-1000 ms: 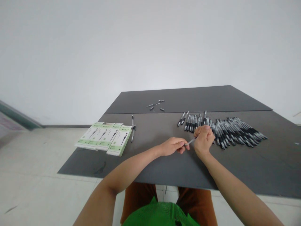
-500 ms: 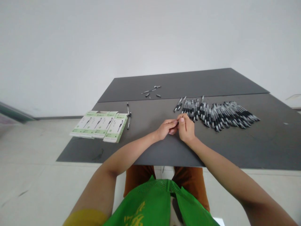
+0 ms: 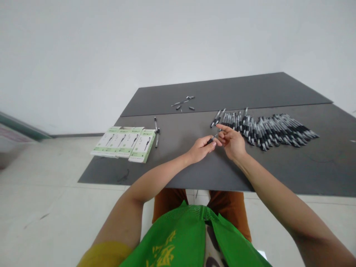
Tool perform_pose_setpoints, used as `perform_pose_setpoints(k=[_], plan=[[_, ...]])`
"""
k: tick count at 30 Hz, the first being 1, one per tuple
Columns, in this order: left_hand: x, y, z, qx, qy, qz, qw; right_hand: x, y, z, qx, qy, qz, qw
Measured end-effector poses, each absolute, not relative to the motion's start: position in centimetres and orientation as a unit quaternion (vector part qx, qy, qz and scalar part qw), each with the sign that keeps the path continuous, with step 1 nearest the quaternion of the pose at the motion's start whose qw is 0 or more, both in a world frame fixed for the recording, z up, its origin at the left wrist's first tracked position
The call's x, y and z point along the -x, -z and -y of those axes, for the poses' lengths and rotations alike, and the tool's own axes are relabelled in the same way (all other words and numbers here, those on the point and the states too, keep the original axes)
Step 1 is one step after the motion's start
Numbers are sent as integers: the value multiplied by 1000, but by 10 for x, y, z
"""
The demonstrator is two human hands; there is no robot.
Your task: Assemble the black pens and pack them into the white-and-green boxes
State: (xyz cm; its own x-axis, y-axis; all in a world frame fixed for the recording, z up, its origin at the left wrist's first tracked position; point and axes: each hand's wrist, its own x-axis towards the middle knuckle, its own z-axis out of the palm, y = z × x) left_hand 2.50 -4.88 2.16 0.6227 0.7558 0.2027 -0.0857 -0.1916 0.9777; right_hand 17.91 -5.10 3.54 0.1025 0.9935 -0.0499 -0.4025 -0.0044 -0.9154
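Note:
My left hand (image 3: 203,148) is closed around a pen (image 3: 210,141) with a black grip, its clear part pointing up and to the right. My right hand (image 3: 233,141) is just beside it, with the fingers apart and the index finger stretched out towards the left. The pen's far end reaches in among the right fingertips; whether they touch it I cannot tell. Just beyond the right hand lies a long row of black-and-clear pens (image 3: 267,129), several of them overlapping.
Green-and-white pen boxes (image 3: 142,146) lie overlapping at the left of the dark table (image 3: 178,174). Beside them are loose pens (image 3: 157,133). Further back lie a thin pen part (image 3: 180,102) and small dark caps (image 3: 191,108). A white wall (image 3: 178,40) stands behind.
My hands were pressed together with their contents hidden. Now they are slightly apart, the right fingers have spread, and the pen shows in my left hand. The view has shifted a little.

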Motion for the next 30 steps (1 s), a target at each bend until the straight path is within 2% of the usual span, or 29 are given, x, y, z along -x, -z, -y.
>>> perform_pose_setpoints(k=[4, 11, 17, 23, 27, 30], plan=[[-24, -25, 55, -749, -363, -287, 474, -171, -30, 52, 432, -588, 315, 606], [-36, -18, 53, -733, -433, -357, 384, -167, -33, 54, 485, -580, 234, 611], [-41, -25, 59, -755, -354, -435, 341, -171, -15, 51, 568, -531, 275, 566], [-42, -38, 61, -798, -251, -496, 233, -175, 15, 46, 550, -405, 407, 606], [-42, -39, 58, -800, -223, -513, 218, -169, 6, 53, 555, -489, 360, 569], [-38, -32, 54, -757, -287, -516, 278, -161, -9, 61, 508, -602, 317, 528]])
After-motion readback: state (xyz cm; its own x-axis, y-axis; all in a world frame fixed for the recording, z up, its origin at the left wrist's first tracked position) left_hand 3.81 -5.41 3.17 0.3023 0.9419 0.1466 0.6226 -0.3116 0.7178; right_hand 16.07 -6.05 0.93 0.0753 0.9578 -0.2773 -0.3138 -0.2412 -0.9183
